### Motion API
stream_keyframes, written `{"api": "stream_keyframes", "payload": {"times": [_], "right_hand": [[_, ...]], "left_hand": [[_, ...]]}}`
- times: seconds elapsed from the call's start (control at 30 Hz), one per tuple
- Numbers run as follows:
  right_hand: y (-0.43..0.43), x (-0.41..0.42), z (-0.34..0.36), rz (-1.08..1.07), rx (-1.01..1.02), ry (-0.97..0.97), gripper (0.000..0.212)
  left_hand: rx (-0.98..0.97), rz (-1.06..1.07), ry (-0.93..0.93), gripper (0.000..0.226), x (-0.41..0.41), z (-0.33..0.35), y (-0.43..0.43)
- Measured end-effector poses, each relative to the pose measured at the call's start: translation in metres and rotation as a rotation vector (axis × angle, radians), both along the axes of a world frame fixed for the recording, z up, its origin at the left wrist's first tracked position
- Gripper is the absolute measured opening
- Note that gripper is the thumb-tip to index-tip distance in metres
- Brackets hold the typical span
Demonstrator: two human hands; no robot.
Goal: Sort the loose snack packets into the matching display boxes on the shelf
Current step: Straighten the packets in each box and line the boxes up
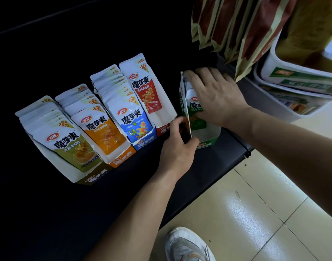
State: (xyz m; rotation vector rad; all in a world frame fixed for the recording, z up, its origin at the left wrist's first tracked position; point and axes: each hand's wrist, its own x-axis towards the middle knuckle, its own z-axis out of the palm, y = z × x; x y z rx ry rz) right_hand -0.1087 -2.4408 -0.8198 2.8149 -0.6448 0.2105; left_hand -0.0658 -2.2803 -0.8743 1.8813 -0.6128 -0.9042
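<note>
Five display boxes stand in a row on the dark shelf (123, 185). From the left they are the olive box (86, 178), the orange box (120, 157), the blue box (144, 144), the red box (164, 129) and the green box (208, 136). The first four hold upright white packets with matching colour panels. My left hand (177, 147) grips the green box's near left wall. My right hand (212, 97) reaches into that box from above and lies on green packets (196, 117), fingers spread over their tops. The packets behind it are mostly hidden.
Brown and tan bags (236, 29) hang just above and behind the green box. White plastic tubs (296, 83) are stacked to the right. The shelf's front edge ends at a beige tiled floor (255, 204), where a white shoe (187, 245) shows.
</note>
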Motion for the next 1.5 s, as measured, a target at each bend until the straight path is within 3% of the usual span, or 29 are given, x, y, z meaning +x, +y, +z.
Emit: {"api": "stream_keyframes", "payload": {"times": [0.13,0.47,0.6,0.73,0.8,1.07,1.23,1.37,1.5], "right_hand": [[0.003,-0.004,0.008,-0.015,0.078,-0.071,0.114],[0.020,-0.036,0.008,0.010,0.165,-0.340,0.068],[0.046,-0.062,-0.006,-0.101,0.299,-0.452,0.047],[0.076,-0.057,-0.023,-0.322,0.562,-0.266,0.077],[0.083,-0.045,-0.025,-0.373,0.630,-0.283,0.087],[0.046,-0.017,-0.028,-0.254,0.794,-0.316,0.097],[0.017,0.012,-0.022,-0.147,0.906,-0.247,0.105],[0.013,0.032,-0.019,-0.082,0.928,-0.193,0.108],[0.018,0.034,-0.022,-0.090,0.873,-0.231,0.104]], "left_hand": [[-0.010,0.014,0.011,0.052,0.000,-0.002,0.000],[0.019,-0.016,-0.045,0.059,-0.001,0.002,0.007],[0.032,0.013,-0.093,0.056,0.005,0.020,0.022],[0.089,0.062,-0.150,0.051,0.024,0.041,0.057],[0.136,0.092,-0.191,0.048,0.032,0.050,0.077],[0.228,0.304,-0.499,0.027,0.067,0.077,0.145],[0.288,0.638,-0.591,0.048,0.097,0.074,0.167],[0.353,0.666,-0.519,0.070,0.098,0.062,0.166],[0.343,0.702,-0.490,0.078,0.099,0.058,0.162]]}}
